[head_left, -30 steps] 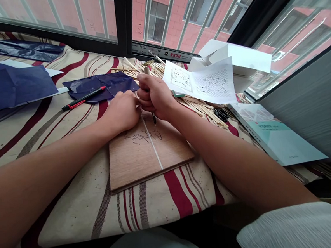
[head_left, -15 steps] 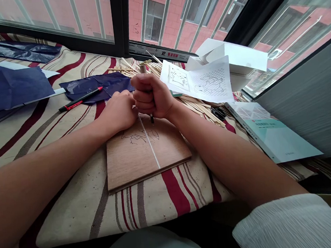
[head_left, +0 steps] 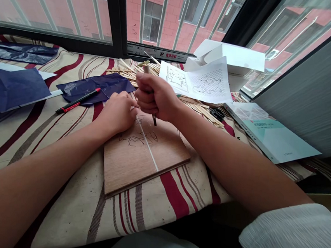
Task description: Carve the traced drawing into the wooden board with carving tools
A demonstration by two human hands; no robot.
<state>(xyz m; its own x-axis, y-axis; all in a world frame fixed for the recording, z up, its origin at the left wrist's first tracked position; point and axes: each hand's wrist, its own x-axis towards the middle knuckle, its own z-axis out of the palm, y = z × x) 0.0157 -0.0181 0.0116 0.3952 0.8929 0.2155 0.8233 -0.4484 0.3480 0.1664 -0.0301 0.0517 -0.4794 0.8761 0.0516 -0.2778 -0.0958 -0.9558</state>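
My right hand (head_left: 157, 97) is wrapped round an upright tool with a wooden handle (head_left: 146, 69); its dark tip points down over a wooden board (head_left: 134, 162). Close beside it, my left hand (head_left: 120, 112) rests at the board's far edge with its fingers bent together; whatever they may pinch is too small to name. Black line drawings and a pale strip (head_left: 150, 150) running front to back mark the board. Whether the tool's tip touches the wood cannot be made out.
A black and red pen (head_left: 77, 101) lies on dark blue sheets (head_left: 97, 85) at the left. Behind the hands are thin wooden sticks (head_left: 200, 109), a paper with drawings (head_left: 208, 81) and a white box (head_left: 235, 57). Black scissors (head_left: 217, 114) and a book (head_left: 274, 133) lie right.
My right hand has tilted and shifted slightly right with the tool, opening a small gap from my left hand. The whole view has shifted a little.
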